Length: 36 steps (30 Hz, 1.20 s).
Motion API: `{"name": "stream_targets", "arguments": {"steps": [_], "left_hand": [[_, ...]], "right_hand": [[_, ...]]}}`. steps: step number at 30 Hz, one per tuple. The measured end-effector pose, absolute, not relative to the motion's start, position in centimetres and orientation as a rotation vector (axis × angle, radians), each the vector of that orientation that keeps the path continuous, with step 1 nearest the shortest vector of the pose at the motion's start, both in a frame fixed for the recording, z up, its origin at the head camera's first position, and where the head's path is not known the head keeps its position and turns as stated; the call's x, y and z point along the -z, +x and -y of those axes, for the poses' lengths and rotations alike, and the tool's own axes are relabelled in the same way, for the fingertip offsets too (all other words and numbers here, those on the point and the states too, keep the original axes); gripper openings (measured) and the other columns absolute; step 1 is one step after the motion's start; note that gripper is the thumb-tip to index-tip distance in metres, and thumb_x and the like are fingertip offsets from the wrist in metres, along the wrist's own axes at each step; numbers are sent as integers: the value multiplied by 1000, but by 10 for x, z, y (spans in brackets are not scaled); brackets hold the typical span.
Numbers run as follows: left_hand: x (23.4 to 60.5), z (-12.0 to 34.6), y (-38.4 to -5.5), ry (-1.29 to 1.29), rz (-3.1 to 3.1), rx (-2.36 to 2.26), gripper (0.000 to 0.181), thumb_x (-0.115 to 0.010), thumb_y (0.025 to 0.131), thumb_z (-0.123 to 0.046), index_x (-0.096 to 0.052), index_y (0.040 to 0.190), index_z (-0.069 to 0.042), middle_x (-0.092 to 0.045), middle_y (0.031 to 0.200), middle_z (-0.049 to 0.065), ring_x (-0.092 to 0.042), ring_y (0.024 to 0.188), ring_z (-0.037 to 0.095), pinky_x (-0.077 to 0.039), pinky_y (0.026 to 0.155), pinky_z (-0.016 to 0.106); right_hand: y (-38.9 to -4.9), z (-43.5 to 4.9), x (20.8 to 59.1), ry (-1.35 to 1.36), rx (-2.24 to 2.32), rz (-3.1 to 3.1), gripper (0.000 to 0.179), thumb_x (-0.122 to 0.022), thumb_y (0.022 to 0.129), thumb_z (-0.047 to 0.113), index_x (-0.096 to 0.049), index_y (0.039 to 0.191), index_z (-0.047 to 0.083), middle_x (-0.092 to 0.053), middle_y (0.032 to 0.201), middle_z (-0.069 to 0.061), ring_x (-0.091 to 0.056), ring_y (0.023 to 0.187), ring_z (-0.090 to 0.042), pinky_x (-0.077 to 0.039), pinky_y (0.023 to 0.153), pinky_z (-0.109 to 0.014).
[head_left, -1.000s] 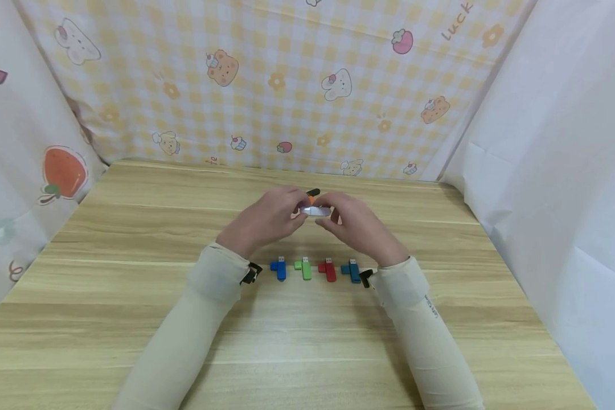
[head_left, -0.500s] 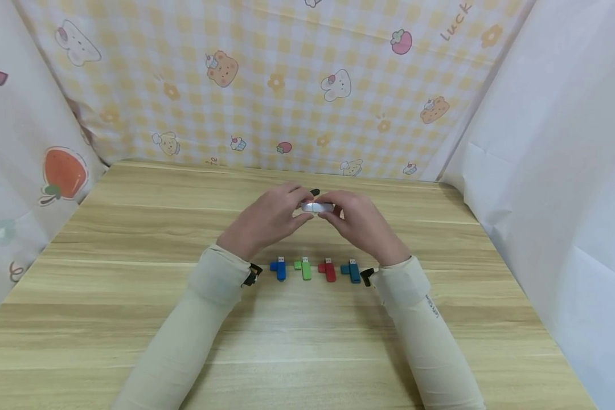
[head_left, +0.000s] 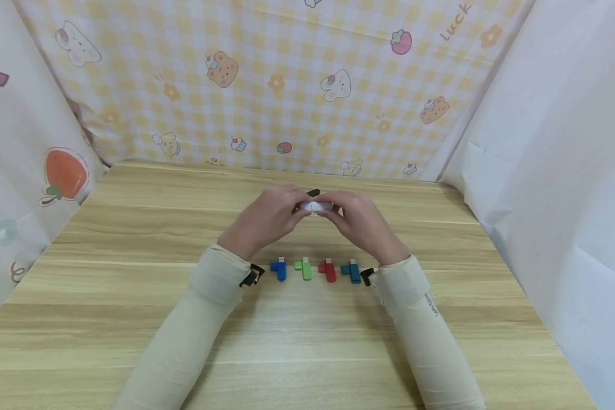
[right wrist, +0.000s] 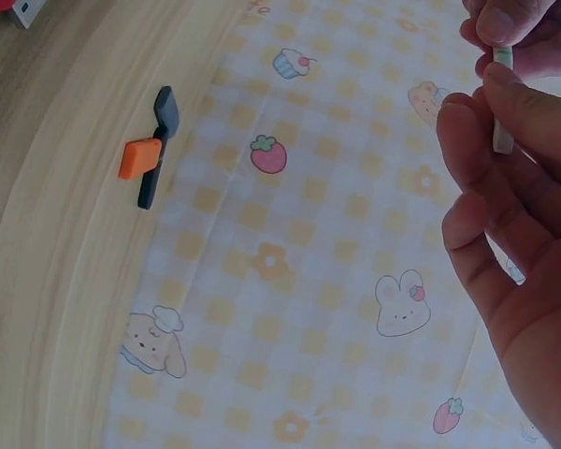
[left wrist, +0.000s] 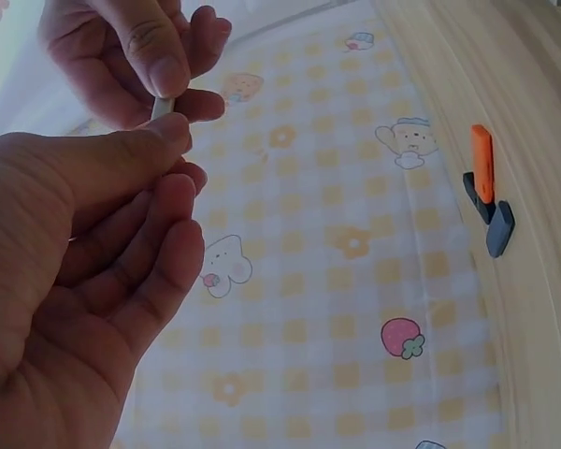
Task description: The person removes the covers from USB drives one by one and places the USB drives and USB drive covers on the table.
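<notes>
Above the back of the table, both hands hold a slim white stick [head_left: 315, 206] with a seam across its middle. My left hand [head_left: 269, 219] pinches the left end between thumb and fingers. At the other end, my right hand [head_left: 361, 222] does the same, its thumb and fingertips close to the left ones. The right wrist view shows a pale end of the stick [right wrist: 503, 142] poking out below the right thumb, with a greenish mark higher up. Fingers cover much of the stick in the left wrist view.
Nearer the front lie blue [head_left: 281, 269], green [head_left: 306, 269], red [head_left: 330, 270] and teal [head_left: 354, 271] USB sticks in a row, metal plugs exposed. Behind the hands are a black piece [right wrist: 151, 182] and an orange piece [right wrist: 140, 158]. A checked cloth [head_left: 277, 108] hangs beyond.
The right thumb and then the left thumb have closed in on the white stick. It has risen slightly and turned, showing a narrower side, and the orange piece behind is now hidden in the head view.
</notes>
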<state>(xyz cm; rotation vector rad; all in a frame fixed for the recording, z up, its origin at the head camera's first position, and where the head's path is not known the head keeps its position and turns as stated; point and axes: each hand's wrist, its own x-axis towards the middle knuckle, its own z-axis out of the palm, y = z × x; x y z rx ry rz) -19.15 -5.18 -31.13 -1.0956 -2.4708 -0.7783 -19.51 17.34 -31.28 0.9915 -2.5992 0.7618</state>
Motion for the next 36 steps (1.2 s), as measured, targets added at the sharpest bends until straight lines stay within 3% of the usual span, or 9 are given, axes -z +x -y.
{"name": "stream_targets", "arguments": {"steps": [14,25,36], "left_hand": [[311,51,-191,-1068,2444,832,17,-80,97,-4,-80,111,5,-80,101,17,-73,79,22,-66,77,32],[309,48,-192,-1102,2461,835,18,-78,99,-5,-80,114,5,-80,105,17,-75,85,23,-66,81,32],[307,49,-190,-1037,2473,830,17,-76,101,-8,-81,112,4,-81,103,16,-74,80,21,-65,75,32]], "right_hand": [[-197,-177,316,1073,-756,2484,23,-78,98,5,-80,121,3,-83,109,-9,-68,77,-16,-62,72,-31],[-199,-185,318,1088,-794,2465,25,-78,98,5,-80,122,5,-82,115,-9,-78,92,-20,-66,83,-37],[-199,-184,315,1071,-779,2467,23,-78,98,4,-80,121,2,-82,113,-12,-77,88,-20,-65,76,-36]]}}
